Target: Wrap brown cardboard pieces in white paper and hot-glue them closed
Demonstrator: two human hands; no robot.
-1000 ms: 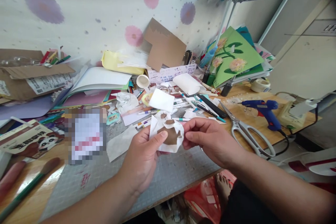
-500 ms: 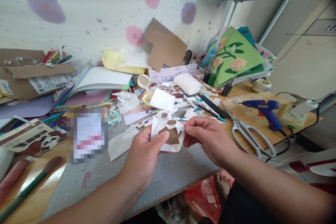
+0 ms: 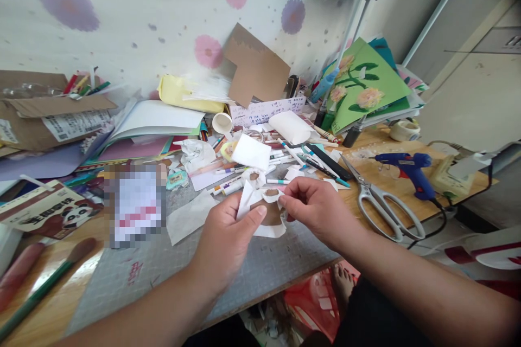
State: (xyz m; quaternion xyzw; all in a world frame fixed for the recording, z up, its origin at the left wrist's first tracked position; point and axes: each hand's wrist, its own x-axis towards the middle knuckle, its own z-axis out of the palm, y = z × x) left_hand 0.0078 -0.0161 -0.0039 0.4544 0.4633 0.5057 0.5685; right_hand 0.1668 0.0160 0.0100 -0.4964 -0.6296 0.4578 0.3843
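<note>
Around the matt brown cardboard (image 3: 273,218) at the centre of your view, the white paper (image 3: 246,201) looks thin and crinkled. Right of centre, your scissors (image 3: 368,196) are smooth grey metal with a dull sheen, and the blue glue gun (image 3: 415,169) is slightly glossy plastic. At lower left, your wooden tabletop (image 3: 52,314) shines with glare; the grey mat (image 3: 118,298) looks smoother and duller.

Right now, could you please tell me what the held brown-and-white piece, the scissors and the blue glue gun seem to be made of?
Held piece: probably matte brown cardboard, with thin white paper showing irregular, curled edges.
Scissors: likely metal, given their smooth, silvery-grey sheen, though possibly coated.
Glue gun: probably hard, smooth plastic, judging by its evenly blue, moulded-looking body.
</note>
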